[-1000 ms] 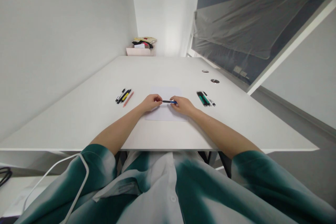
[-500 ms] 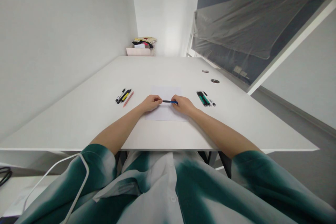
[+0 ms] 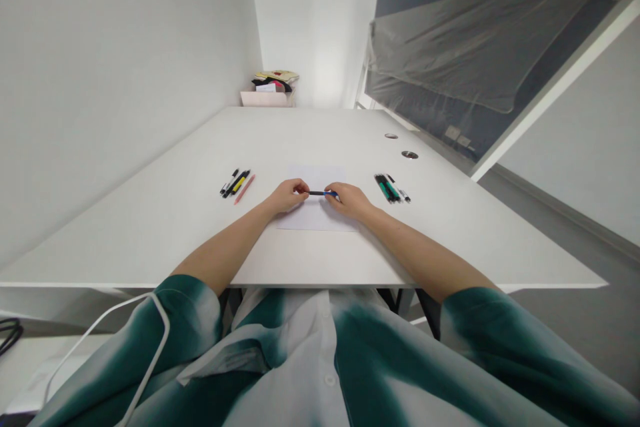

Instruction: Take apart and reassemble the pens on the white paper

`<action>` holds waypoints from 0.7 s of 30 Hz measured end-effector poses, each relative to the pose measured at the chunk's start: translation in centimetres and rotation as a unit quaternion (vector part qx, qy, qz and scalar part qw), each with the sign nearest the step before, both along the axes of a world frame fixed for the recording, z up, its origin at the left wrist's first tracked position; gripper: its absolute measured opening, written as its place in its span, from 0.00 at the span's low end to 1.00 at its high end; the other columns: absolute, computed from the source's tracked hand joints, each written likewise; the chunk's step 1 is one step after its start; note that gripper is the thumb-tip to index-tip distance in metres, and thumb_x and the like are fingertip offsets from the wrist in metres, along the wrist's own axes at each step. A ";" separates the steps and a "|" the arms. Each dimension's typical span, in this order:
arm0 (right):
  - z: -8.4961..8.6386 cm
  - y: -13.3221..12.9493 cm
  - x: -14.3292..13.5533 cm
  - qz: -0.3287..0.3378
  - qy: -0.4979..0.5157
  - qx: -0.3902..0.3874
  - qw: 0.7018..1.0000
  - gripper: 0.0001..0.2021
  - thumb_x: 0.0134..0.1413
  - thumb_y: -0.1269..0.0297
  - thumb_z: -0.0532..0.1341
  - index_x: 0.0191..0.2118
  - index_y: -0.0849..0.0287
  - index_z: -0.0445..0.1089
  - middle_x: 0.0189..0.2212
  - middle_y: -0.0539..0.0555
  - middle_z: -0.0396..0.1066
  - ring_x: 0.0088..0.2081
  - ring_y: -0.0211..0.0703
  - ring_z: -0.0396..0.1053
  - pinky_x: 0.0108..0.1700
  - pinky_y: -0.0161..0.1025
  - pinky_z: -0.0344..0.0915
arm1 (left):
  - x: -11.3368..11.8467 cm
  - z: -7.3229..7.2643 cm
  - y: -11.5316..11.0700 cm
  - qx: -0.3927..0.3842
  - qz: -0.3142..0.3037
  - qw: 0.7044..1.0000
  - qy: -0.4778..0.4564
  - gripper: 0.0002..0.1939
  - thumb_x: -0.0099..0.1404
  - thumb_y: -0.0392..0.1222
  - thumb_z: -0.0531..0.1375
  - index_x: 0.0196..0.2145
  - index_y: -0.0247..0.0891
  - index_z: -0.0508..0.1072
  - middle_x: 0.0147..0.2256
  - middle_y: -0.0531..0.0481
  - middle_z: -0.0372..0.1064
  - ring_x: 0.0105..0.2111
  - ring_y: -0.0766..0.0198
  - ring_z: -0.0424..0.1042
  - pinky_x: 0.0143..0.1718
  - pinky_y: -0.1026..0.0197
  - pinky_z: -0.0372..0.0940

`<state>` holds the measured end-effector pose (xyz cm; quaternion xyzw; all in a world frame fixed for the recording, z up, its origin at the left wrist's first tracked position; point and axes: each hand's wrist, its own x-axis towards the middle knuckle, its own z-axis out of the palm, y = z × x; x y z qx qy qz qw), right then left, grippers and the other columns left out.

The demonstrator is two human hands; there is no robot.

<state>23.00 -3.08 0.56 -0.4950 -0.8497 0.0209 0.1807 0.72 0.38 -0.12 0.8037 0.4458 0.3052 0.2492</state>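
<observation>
A black and blue pen [image 3: 318, 193] lies sideways between my two hands, just above a white sheet of paper [image 3: 320, 219]. My left hand [image 3: 290, 195] pinches its dark left end between thumb and fingers. On the blue right end, the fingers of my right hand [image 3: 345, 199] are closed. Parts of both ends are hidden by the fingers. The paper lies flat on the white table [image 3: 310, 257], partly beneath my hands.
Left of the paper lie several pens [image 3: 236, 183], black, white and yellow, beside a pink pen [image 3: 245, 189]. More pens [image 3: 389, 188], green, black and white, lie to the right. A filled box [image 3: 267, 99] stands at the far end. A white cable [image 3: 163, 313] crosses my left sleeve.
Both hands have shifted very slightly, and my right hand has edged left along the pen. The pens on either side and the paper are where they were.
</observation>
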 end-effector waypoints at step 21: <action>-0.1 0.2 0.2 -0.003 0.008 0.009 1.000 0.10 0.60 0.65 0.56 0.44 0.58 0.70 0.40 0.56 0.75 0.41 0.44 0.70 0.42 0.37 0.60 | -0.2 0.3 -0.3 -0.029 -0.010 0.999 0.043 0.16 0.59 0.49 0.55 0.33 0.35 0.77 0.31 0.48 0.75 0.32 0.61 0.69 0.38 0.59 0.64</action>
